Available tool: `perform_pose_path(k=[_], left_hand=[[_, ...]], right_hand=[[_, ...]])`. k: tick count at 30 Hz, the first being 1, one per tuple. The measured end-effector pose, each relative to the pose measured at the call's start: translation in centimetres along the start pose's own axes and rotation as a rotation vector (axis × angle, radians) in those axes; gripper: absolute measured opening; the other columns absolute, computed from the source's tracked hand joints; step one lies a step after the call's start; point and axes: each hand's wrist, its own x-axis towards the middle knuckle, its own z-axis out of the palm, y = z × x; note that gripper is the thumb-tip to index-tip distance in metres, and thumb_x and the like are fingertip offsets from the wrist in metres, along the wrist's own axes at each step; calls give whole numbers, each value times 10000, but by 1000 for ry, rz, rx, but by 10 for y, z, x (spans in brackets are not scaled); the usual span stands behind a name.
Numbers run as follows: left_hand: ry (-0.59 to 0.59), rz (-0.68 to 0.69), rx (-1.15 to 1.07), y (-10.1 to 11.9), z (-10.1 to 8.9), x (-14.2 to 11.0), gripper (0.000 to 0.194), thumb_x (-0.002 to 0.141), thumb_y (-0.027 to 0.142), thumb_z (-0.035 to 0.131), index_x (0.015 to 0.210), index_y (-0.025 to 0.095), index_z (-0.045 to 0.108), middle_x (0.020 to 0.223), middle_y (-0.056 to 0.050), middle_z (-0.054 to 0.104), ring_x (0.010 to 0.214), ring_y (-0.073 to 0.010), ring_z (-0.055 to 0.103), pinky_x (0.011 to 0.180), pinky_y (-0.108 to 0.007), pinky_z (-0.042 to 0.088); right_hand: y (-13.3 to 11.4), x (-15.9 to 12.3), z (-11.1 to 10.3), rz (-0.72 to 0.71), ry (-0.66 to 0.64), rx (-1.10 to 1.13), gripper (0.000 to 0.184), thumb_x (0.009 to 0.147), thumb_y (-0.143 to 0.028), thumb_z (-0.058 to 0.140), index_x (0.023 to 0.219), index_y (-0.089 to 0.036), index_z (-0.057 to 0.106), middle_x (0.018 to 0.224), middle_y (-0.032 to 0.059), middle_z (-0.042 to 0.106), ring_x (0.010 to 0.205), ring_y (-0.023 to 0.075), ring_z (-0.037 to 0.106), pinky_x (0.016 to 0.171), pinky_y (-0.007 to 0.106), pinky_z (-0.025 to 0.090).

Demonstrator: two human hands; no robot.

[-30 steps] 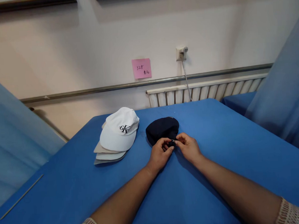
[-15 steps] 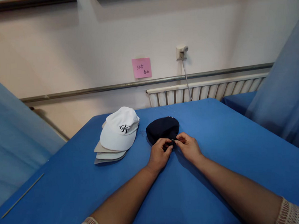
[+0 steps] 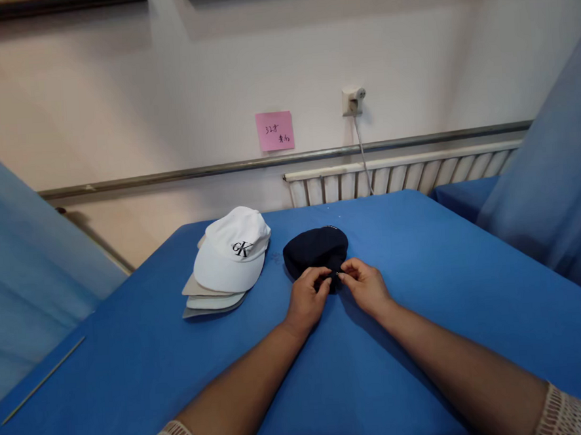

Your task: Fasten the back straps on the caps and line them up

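Note:
A black cap point(image 3: 315, 250) lies on the blue-covered table point(image 3: 300, 374), its near end by my fingers. My left hand point(image 3: 308, 298) pinches the cap's near edge, where a strap seems to be, between thumb and fingers. My right hand point(image 3: 366, 285) is closed in a pinch at the strap's other side, with a small shiny bit, perhaps a buckle, at its fingertips. The fingers partly hide this spot. To the left of the black cap, a white cap point(image 3: 236, 250) with black letters tops a stack of several caps with grey, beige and white brims.
A thin stick point(image 3: 44, 380) lies near the table's left edge. Blue curtains point(image 3: 22, 260) hang at both sides. Along the wall behind run a metal rail point(image 3: 194, 172) and a radiator point(image 3: 357, 180), with a plugged-in socket point(image 3: 352, 102) and a pink note point(image 3: 275, 131) above.
My left fingertips have shifted slightly left and up along the cap's near edge, showing more black fabric below them. The right hand has barely moved. The stacked caps stay put.

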Motion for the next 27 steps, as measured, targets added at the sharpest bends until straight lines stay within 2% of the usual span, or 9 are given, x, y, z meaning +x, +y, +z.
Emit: perform_pose_path(k=[4, 8, 13, 21, 23, 27], left_hand=[[-41, 4, 18, 3, 0, 0, 216, 824, 201, 604, 1037, 200, 640, 949, -28, 664, 792, -138, 617, 753, -283, 507], [-67, 12, 59, 7, -1, 0, 162, 822, 190, 594, 975, 191, 647, 883, -25, 652, 783, -144, 613, 739, -280, 499], [-50, -2, 102, 9, -2, 1, 124, 824, 162, 570, 917, 179, 650, 848, -25, 649, 754, -141, 605, 709, -270, 486], [-52, 83, 172, 7, -3, -1, 170, 863, 161, 519, 963, 198, 651, 938, -46, 657, 897, -172, 609, 821, -316, 479], [-32, 55, 147, 7, -2, 0, 181, 853, 154, 527, 990, 196, 637, 950, -44, 659, 882, -165, 613, 815, -312, 485], [11, -87, 54, 5, -1, 1, 172, 818, 162, 571, 985, 181, 606, 896, -24, 675, 772, -141, 627, 732, -277, 503]], right_hand=[[2, 1, 1, 6, 7, 11, 127, 767, -334, 579, 807, -217, 606, 738, 2, 653, 672, 162, 610, 642, 283, 462], [5, 1, 1, 13, 9, 5, 130, 765, -334, 582, 812, -216, 608, 728, 0, 646, 665, 162, 604, 635, 283, 463], [5, 1, 1, 18, 9, -2, 127, 769, -334, 583, 810, -216, 607, 723, -4, 645, 660, 158, 603, 631, 278, 462], [1, -1, 0, -23, -18, -70, 111, 782, -315, 568, 827, -223, 610, 758, 2, 659, 686, 164, 615, 660, 290, 469], [-1, -2, 0, -30, -19, -83, 110, 788, -312, 558, 829, -223, 608, 768, 6, 661, 694, 165, 616, 664, 292, 468], [-3, -3, 0, -17, -12, -92, 112, 791, -310, 554, 840, -221, 603, 768, 6, 660, 707, 169, 619, 673, 294, 464]])
